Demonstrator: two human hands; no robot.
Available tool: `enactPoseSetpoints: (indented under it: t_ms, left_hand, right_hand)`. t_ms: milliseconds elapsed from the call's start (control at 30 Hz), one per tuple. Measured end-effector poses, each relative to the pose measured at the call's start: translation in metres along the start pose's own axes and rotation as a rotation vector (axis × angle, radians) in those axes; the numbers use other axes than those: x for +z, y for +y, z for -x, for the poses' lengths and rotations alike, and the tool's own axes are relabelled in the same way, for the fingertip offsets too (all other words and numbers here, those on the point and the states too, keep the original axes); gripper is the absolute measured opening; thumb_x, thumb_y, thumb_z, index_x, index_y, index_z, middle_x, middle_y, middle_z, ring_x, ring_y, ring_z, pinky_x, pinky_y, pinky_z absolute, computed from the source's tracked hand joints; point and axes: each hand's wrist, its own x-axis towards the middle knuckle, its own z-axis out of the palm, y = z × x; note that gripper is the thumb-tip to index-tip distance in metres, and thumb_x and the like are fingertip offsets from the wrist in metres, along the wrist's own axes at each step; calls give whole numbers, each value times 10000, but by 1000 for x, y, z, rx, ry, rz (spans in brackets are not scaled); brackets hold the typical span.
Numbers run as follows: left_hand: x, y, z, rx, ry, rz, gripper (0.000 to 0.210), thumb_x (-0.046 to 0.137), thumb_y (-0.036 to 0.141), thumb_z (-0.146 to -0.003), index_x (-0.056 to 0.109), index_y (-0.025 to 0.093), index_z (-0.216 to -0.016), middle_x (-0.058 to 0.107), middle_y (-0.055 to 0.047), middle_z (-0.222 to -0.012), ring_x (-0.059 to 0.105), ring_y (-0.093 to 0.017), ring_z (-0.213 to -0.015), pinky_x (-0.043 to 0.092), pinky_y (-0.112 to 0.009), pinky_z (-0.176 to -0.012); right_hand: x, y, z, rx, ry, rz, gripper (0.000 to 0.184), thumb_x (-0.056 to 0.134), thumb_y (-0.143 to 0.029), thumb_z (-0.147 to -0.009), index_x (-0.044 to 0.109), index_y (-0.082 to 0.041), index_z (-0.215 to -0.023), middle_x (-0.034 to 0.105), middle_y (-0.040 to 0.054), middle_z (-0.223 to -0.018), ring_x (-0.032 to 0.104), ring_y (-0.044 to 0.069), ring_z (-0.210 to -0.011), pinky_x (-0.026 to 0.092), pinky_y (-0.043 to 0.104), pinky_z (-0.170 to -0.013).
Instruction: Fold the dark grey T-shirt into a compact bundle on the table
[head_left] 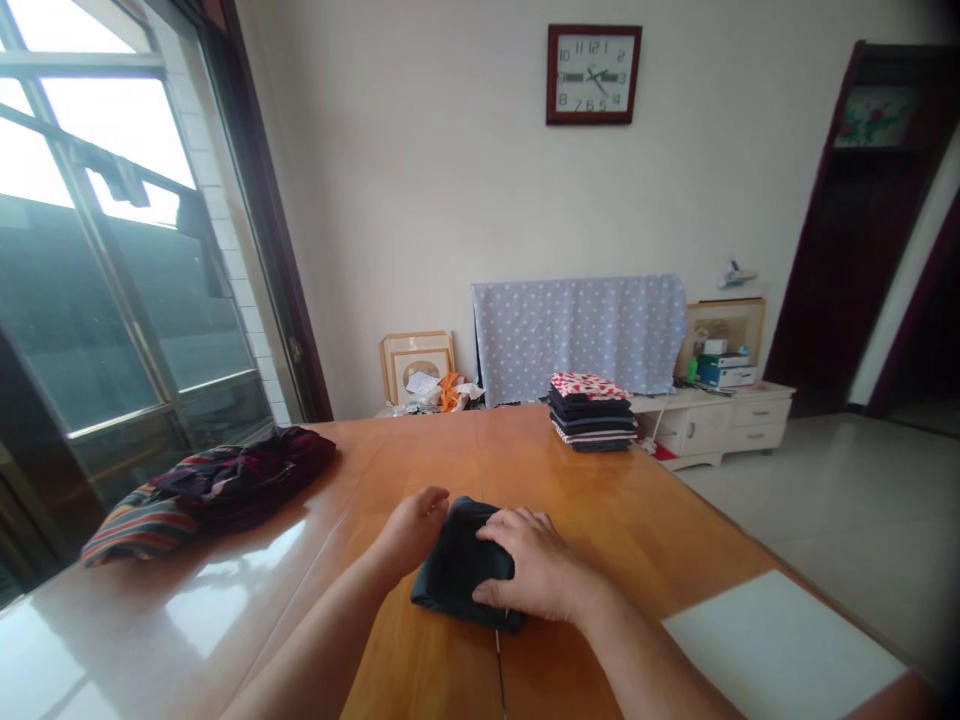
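A dark folded garment (465, 565) lies on the wooden table (420, 680) in front of me, a compact, thick rectangle set at a slant. My right hand (536, 565) rests over its right side, thumb and fingers spread apart on the cloth. At the garment's left edge is my left hand (414, 532), its fingers loosely curved and partly hidden; it seems to touch the side of the cloth. Farther back on the right stands a neat stack of folded clothes (592, 415), with a red-and-white patterned piece on top.
A loose heap of dark and striped clothes (225, 485) lies at the table's left. A pale flat sheet (784, 645) covers the near right corner. Behind the table are a low white cabinet (739, 425), a spotted cloth cover (577, 335) and framed pictures (416, 360).
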Motion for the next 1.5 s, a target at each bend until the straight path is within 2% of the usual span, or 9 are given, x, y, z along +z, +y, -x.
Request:
enactPoseSetpoints:
  t_ms: [100,267,433,733,833,1033,1167,1300,1500]
  left_hand:
    - [9,-4,-18,-20,34,-33,392,441,388,-929,691,182,-1148,724,-110,-1213,643,-244,-1171,475,-317,-1002]
    - [26,-3,-36,39,-57,-51,424,432,412,-935,689,176,-1176,681,-110,-1297,622,-229,-1195,470,-296,-1006]
    - [34,-8,-44,74,-160,-65,398,468,451,-911,734,169,-998,751,-69,-1014,669,-222,-996,517,-302,-907]
    - [49,-32,-58,86,-78,-144,283,482,360,-912,674,165,-838,706,-102,-971,640,-232,-977,472,-338,-917]
    - [45,-31,-53,86,-71,-135,321,462,392,-929,687,165,-896,725,-105,-981,653,-237,-978,484,-338,-902]
    - [31,-19,-26,128,-22,-105,452,361,445,-990,637,185,-1238,672,-116,-1284,598,-225,-1215,423,-333,-1067]
    - [32,-9,4,218,-149,-230,542,299,470,-1015,540,203,-1419,476,-108,-1542,379,-240,-1457,263,-432,-1203]
    - [35,-7,26,175,-288,-383,623,206,539,-1020,328,269,-1567,216,-58,-1669,95,-250,-1554,139,-586,-1210]
    - [35,-10,30,157,-274,-429,658,184,594,-1008,277,293,-1585,168,-45,-1679,49,-261,-1558,73,-632,-1199]
  right_hand:
    - [-1,0,1,5,-65,-10,757,746,-696,-684,624,-299,-1318,579,61,-1363,495,294,-1237,345,429,-1066]
    - [-1,-2,1,42,-100,-5,758,742,-697,-678,625,-319,-1324,551,65,-1403,472,319,-1266,323,452,-1098]
    - [-3,-4,1,63,-141,-20,743,732,-683,-693,616,-340,-1341,528,59,-1437,457,334,-1287,305,463,-1122]
    - [-2,-2,3,103,-189,-67,796,713,-668,-729,536,-340,-1432,457,47,-1532,416,336,-1359,270,474,-1158]
    - [-2,-1,3,92,-189,-57,786,709,-661,-737,539,-333,-1431,466,49,-1526,411,332,-1364,247,475,-1170]
    - [1,2,3,81,-193,-31,780,690,-667,-759,541,-304,-1434,476,74,-1515,374,338,-1395,247,465,-1168]
    - [2,-1,3,85,-170,-29,692,703,-626,-768,591,-319,-1378,525,62,-1468,422,333,-1352,298,464,-1137]
    - [1,0,3,88,-175,-44,664,718,-586,-768,594,-339,-1372,525,39,-1476,431,321,-1354,293,460,-1148]
    - [-2,6,0,61,-139,-129,636,730,-539,-776,621,-292,-1352,599,62,-1407,521,293,-1296,373,421,-1112]
